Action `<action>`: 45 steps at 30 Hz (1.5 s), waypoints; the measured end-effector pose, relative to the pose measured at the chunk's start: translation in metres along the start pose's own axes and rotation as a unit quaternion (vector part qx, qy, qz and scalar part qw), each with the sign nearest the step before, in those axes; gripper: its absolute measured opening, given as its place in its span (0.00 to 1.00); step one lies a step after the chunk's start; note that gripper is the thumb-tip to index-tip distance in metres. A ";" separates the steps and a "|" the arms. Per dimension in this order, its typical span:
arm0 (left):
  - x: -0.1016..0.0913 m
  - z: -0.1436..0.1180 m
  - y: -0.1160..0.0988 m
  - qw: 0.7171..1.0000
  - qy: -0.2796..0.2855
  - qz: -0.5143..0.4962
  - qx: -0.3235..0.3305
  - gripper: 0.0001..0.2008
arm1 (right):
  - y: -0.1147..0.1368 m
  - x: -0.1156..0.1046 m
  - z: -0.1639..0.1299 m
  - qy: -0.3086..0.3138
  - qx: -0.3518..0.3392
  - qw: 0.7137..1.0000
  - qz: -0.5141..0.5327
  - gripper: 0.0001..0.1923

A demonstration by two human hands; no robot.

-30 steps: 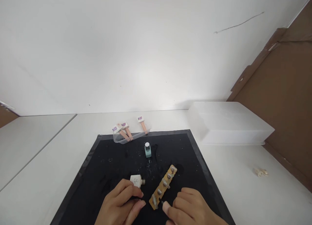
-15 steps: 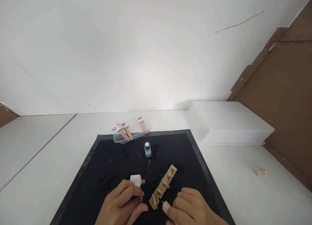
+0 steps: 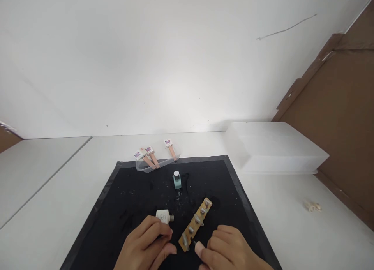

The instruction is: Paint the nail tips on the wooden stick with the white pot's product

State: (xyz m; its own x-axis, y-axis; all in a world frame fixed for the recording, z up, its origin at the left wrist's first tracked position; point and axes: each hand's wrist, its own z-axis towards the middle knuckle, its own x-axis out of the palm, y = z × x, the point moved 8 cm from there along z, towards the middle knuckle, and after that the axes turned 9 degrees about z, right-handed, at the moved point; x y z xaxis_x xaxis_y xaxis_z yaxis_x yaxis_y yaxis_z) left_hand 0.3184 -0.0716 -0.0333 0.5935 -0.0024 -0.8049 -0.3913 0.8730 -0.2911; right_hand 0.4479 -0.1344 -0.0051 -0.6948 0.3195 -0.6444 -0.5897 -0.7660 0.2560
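Note:
My left hand (image 3: 147,240) has its fingers curled against a small white nail polish bottle (image 3: 163,215), which is tipped sideways. The bottle's threaded neck points right, and its near side is hidden by my fingers. The left thumb sits a little apart, below the fingertips. My right hand (image 3: 223,248) is closed in a pinch on a small brush (image 3: 194,242), mostly covered by the fingers. The brush's dark tip is close to the lower end of a tan strip (image 3: 193,225). Several clear nail tips (image 3: 198,219) are mounted in a row along this strip, which lies diagonally between my hands.
A teal nail polish bottle (image 3: 177,181) with a white-topped cap stands on the black mat (image 3: 140,196). At the mat's far edge, a clear tray (image 3: 140,168) holds several pink sticks with labels (image 3: 153,157). On the right are a white translucent box (image 3: 274,161) and small cream pieces (image 3: 312,206).
The left thumb has shifted very slightly. Otherwise both hands, the strip and the bottles stay where they were.

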 end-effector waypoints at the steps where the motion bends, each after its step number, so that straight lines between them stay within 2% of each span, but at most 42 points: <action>1: -0.001 0.000 0.000 1.000 -0.011 -0.002 0.003 0.06 | 0.000 0.000 -0.001 -0.001 -0.002 1.000 0.000 0.15; 5: -0.001 -0.002 0.002 0.999 -0.036 -0.017 -0.010 0.06 | 0.000 0.001 -0.003 0.002 -0.001 1.000 0.000 0.15; 17: -0.002 -0.004 0.000 0.999 -0.049 -0.004 0.007 0.08 | -0.001 0.001 0.000 0.006 0.004 1.000 -0.001 0.16; 33: -0.006 -0.001 0.002 0.997 -0.037 0.038 -0.053 0.12 | 0.000 0.002 0.000 0.002 0.000 1.000 -0.014 0.15; 42: -0.005 0.001 -0.005 0.998 -0.042 0.046 0.004 0.11 | -0.001 0.006 0.002 0.018 0.006 1.000 -0.002 0.15; 45: -0.005 0.002 -0.006 0.998 -0.028 0.049 0.006 0.11 | -0.001 0.011 0.001 0.034 0.001 0.999 -0.002 0.13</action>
State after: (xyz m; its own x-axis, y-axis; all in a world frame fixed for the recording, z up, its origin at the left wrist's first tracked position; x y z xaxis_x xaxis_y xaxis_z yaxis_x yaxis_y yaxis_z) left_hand 0.3195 -0.0761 -0.0262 0.5913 0.1106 -0.7989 -0.4416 0.8732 -0.2060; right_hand 0.4402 -0.1293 -0.0114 -0.6629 0.2827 -0.6933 -0.5930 -0.7636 0.2557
